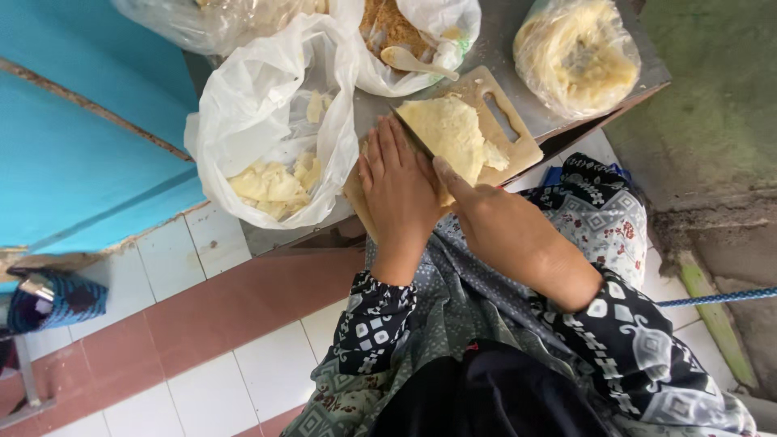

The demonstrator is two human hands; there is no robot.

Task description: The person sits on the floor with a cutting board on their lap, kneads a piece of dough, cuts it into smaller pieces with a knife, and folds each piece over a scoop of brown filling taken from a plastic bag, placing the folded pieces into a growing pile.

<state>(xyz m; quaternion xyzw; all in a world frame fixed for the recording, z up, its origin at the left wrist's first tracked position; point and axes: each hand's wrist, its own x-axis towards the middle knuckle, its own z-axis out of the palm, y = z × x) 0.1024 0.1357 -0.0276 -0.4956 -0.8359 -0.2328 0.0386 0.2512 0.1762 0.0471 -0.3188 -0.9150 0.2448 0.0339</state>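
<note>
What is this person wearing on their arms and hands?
Both hands are bare: no gloves, and no rings or watch that I can make out. The left hand comes out of a dark sleeve patterned with white shapes, reaching the wrist. The right hand has the same patterned sleeve, pushed further up the forearm.

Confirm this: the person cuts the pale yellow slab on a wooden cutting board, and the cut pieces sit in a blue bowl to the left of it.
Not a blue bowl: the head view shows the cut pieces in a white plastic bag, left of the cutting board.
</note>
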